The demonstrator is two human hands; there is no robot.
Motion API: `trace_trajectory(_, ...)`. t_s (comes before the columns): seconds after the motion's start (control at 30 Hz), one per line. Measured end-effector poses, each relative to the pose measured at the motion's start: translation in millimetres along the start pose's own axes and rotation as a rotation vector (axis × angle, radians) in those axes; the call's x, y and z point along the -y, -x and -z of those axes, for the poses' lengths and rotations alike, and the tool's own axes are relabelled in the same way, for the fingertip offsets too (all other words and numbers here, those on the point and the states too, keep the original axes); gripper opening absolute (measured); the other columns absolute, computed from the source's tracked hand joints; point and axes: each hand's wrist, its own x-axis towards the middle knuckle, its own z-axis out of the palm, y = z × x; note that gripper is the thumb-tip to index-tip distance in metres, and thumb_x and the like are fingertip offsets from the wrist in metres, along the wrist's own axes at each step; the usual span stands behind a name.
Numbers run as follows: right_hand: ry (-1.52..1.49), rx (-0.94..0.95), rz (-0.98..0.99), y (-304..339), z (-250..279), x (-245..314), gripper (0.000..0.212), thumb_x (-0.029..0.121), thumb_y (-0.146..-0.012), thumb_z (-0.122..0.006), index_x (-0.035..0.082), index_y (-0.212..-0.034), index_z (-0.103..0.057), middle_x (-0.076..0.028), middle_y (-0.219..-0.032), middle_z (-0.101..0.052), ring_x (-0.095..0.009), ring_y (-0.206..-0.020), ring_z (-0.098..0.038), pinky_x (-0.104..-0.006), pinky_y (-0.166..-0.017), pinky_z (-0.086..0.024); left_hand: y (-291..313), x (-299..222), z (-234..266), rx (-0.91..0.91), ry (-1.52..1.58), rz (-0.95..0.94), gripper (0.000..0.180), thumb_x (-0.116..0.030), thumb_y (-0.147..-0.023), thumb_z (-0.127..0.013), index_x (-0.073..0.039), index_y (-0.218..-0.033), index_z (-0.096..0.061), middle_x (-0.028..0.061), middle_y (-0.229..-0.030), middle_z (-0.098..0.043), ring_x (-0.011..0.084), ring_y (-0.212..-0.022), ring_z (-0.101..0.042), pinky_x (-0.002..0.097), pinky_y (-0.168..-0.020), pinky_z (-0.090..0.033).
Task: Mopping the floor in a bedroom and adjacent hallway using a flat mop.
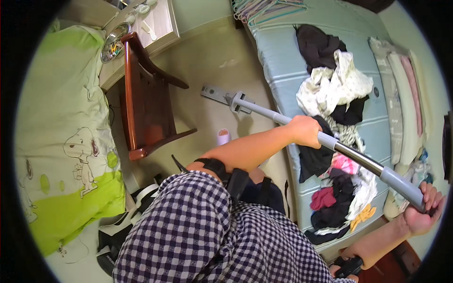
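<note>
A flat mop with a grey and silver handle runs slantwise across the view. Its grey flat head rests on the floor, between the wooden chair and the bed. My left hand is wrapped round the middle of the handle, palm side hidden. Farther right, my right hand grips the upper end, with its fingers curled round the grey grip. The handle passes over clothes heaped on the light blue bed. One slippered foot stands on the floor below the mop head.
A reddish-brown wooden chair stands left of the mop head, near a desk holding a round mirror. A green and white cartoon-print cover lies at far left. Hangers lie at the bed's far end, folded bedding along the right.
</note>
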Motion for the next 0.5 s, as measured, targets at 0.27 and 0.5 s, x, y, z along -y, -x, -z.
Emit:
trace_trajectory(0.27,-0.066,-0.337,-0.068,66.6,25.2,-80.6,0.028,0.017,-0.091,-0.044,0.012,-0.065,-0.034,0.000,-0.058,-0.034,-0.014,-0.061,-0.036,-0.0330,-0.070,-0.034,33.7,53.9,-59.2,0.195,-0.123,0.085,0.035,-0.040,-0.059,-0.067,-0.015,-0.084,-0.069,0.0112,-0.078,-0.066,0.0290,-0.076,-0.063,0.0406,-0.068,-0.050)
trace_trajectory(0.5,-0.127,-0.392,-0.086,181.7,-16.9,-203.2,0.021,0.020,-0.089,-0.041,0.013,-0.071,-0.036,-0.001,-0.062,-0.039,-0.017,-0.065,-0.044,-0.0412,-0.078,-0.041,84.3,173.8,-58.9,0.237,-0.369,0.081,0.022,-0.034,-0.061,-0.066,-0.015,-0.071,-0.065,0.0106,-0.071,-0.063,0.0319,-0.071,-0.061,0.0442,-0.062,-0.048)
